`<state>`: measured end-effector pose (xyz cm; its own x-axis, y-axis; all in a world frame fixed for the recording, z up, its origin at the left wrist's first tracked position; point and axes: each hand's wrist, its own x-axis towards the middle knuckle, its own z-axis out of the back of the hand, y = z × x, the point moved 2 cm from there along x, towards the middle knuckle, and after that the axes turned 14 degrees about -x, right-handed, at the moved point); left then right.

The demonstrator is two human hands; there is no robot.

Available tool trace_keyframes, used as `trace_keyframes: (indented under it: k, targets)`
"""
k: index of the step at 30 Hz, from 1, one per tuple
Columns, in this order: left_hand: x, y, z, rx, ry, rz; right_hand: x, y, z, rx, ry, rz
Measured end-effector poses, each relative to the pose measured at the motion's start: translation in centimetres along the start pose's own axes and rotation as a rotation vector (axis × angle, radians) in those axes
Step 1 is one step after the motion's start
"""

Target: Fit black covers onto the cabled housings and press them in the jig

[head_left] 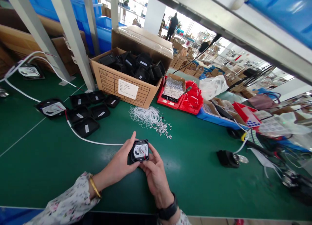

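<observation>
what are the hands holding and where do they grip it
Both hands hold a small black square housing: left hand on its left edge, right hand on its right and lower edges.

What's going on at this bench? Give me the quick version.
A person at a green worktable holds a small black housing up in both hands, left hand on its left side, right hand below and to its right. Its open face shows a white disc with thin wires. Behind it lie a pile of white wires, several black covers laid flat, and an open cardboard box full of black parts. Red bins sit to the right.
</observation>
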<state>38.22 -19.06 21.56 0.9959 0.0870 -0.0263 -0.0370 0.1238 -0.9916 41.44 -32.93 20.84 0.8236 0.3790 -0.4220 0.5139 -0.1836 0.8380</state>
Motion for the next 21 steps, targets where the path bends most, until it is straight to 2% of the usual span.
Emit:
trace_keyframes:
  k: [7,21]
  targets:
    - [0.27,0.21,0.61,-0.006,0.018,-0.008,-0.35,0.61,0.18,-0.032,0.126,0.004]
    - [0.35,0.26,0.64,-0.023,0.003,-0.023,-0.06,0.26,-0.05,-0.071,0.031,0.055]
